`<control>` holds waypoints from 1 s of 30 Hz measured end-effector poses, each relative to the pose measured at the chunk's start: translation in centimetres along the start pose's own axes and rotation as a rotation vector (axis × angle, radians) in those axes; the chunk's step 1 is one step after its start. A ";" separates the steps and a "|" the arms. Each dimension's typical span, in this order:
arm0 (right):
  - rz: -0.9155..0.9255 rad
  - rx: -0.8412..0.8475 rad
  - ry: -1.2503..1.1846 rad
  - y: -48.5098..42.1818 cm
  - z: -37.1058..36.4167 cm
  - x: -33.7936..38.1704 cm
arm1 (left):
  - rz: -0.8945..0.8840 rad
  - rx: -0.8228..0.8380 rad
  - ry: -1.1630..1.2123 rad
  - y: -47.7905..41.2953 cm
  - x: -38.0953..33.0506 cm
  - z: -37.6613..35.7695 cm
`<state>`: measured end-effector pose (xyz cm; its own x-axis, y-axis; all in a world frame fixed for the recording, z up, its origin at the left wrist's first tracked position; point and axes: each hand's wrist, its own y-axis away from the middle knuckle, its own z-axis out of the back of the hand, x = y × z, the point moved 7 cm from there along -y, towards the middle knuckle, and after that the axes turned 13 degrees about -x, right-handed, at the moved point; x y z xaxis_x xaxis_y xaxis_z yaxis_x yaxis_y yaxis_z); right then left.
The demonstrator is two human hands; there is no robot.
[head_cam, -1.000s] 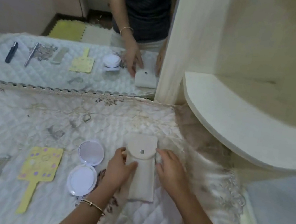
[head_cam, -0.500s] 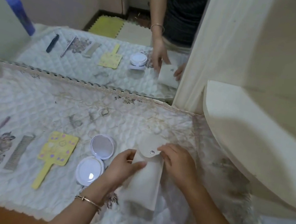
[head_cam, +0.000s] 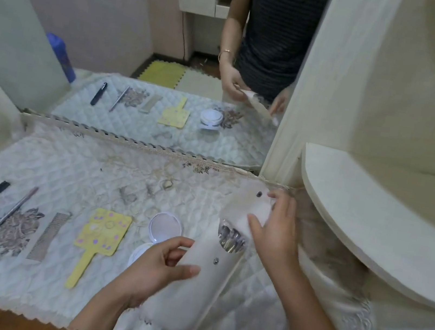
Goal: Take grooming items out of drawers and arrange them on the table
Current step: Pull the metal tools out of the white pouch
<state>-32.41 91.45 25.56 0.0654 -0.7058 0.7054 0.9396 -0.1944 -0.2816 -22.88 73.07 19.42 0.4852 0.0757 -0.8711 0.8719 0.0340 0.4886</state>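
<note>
Soft white pouch [head_cam: 202, 273] lifted over worktop's right edge, flap open, metal tools showing. Left hand [head_cam: 157, 266] grip closed round body; right hand [head_cam: 275, 231] pinching flap. Light, floppy; support underneath.

On the table [head_cam: 96, 168], the hand mirror [head_cam: 101, 235] lies at nine o'clock of the compact [head_cam: 163, 229], the comb [head_cam: 47, 236] farther at nine.
</note>
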 end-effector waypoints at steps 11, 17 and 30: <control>-0.131 0.340 -0.368 4.4 -1.3 2.6 | -0.007 -0.013 0.047 1.7 -0.2 2.3; -0.191 0.373 -0.348 5.0 -2.0 1.5 | -0.011 0.022 -0.009 1.5 -0.1 2.3; -0.506 -0.140 -0.606 1.3 -0.5 -3.2 | -0.053 -0.428 0.100 1.9 0.6 11.3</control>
<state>-31.57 93.06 22.62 -0.1491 -0.0243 0.9885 0.8557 -0.5041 0.1167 -20.19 61.88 19.29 0.4132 0.1578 -0.8969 0.7791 0.4485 0.4379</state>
